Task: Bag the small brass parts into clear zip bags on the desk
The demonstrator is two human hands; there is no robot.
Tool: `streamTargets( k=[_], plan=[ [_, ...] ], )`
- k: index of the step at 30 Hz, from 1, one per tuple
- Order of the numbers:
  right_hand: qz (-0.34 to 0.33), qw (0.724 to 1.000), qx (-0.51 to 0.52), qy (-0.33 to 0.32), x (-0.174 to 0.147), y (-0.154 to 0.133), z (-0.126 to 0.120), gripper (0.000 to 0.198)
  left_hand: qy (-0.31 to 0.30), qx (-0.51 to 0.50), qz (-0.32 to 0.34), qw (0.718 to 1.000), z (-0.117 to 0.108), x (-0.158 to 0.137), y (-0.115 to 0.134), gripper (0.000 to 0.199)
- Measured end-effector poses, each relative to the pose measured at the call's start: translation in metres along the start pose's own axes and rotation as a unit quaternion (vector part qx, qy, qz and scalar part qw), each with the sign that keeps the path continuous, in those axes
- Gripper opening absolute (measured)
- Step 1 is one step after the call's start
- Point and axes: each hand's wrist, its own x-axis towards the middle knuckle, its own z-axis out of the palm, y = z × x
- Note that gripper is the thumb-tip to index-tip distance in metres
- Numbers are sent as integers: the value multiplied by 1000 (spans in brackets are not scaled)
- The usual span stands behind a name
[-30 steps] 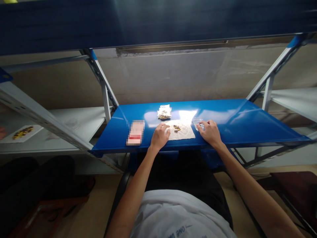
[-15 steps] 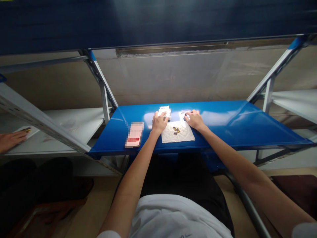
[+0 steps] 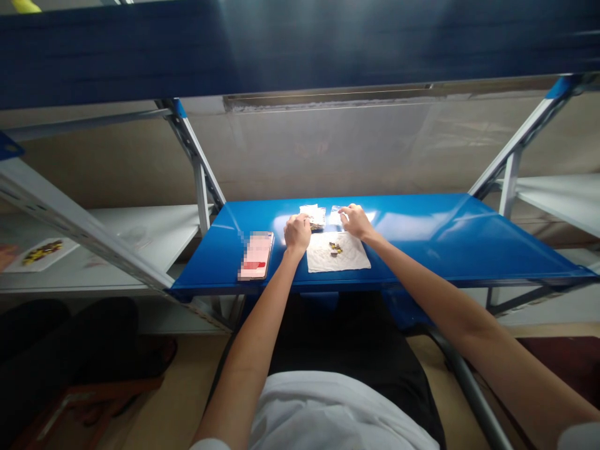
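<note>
My left hand [image 3: 297, 234] rests on the blue table with its fingers curled in, at the left side of a small pile of white and clear packets [image 3: 315, 215]; whether anything is inside the fingers is hidden. A flat clear plastic bag [image 3: 336, 215] lies to the right of the pile. Over its right edge reaches my right hand [image 3: 357, 221], thumb and forefinger apart. In front of both hands a white cloth [image 3: 319, 259] is spread, bearing several small yellow and dark pieces [image 3: 335, 249] too small to name.
A phone [image 3: 257, 256] with a blurred screen lies left of the cloth on the blue tabletop [image 3: 431, 240]. Metal posts [image 3: 206, 175] flank the table, and a dark blue shelf hangs overhead. On the left shelf, another person's hand [image 3: 6, 256] is beside a white sheet of small yellow-dark pieces.
My right hand has shifted slightly left and away from me over the clear bag. My left hand has drawn back a little from the packets, its fingers more curled.
</note>
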Motion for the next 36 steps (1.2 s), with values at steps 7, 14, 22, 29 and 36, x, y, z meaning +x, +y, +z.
streamTargets(
  k=[7,14,22,29,36],
  plan=[
    [25,991,118,49,-5,-35,0,33,51,-87,17,995,6,6,-5,25],
    [59,981,182,16,-6,-56,-6,33,48,-96,30,994,20,10,6,16],
    [65,986,156,-6,1,-65,-1,35,60,-149,-23,987,24,16,9,19],
    [68,987,142,2,16,-65,1,38,112,-231,-51,965,16,6,9,23],
    [98,977,183,52,13,-64,-11,36,101,-445,-126,881,1,-7,4,25]
  ],
)
